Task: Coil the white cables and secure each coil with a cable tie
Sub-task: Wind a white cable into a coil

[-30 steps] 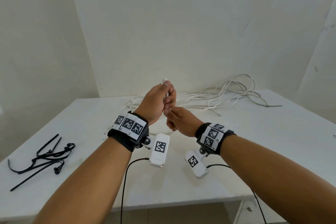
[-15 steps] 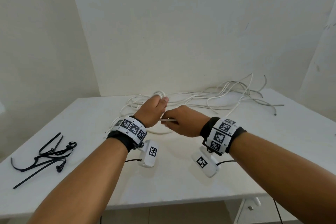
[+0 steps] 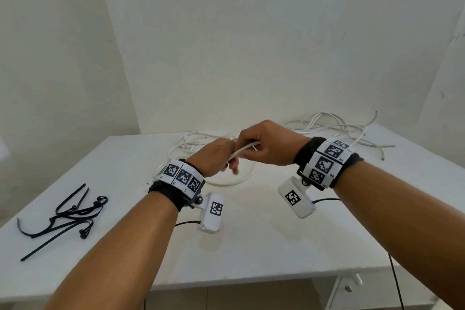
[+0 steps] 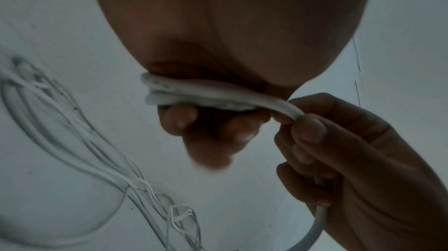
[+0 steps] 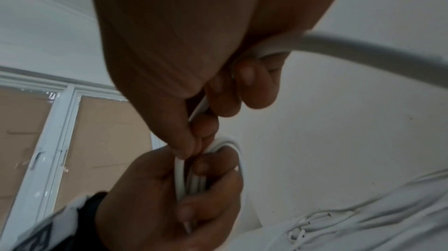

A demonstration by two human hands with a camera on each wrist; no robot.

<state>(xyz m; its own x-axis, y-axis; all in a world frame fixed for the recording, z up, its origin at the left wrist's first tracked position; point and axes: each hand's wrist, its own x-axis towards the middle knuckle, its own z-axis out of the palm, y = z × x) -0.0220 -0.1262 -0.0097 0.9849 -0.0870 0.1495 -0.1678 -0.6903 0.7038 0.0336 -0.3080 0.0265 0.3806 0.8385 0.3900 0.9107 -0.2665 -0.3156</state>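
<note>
Gripping the white cable, left hand and right hand touch.

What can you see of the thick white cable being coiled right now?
The thick white round cable looks like smooth, flexible plastic. Several turns are stacked in the left hand, whose fingers curl round them. The right hand pinches the next stretch beside them, above the white table. A slack loop hangs to the tabletop.
</note>
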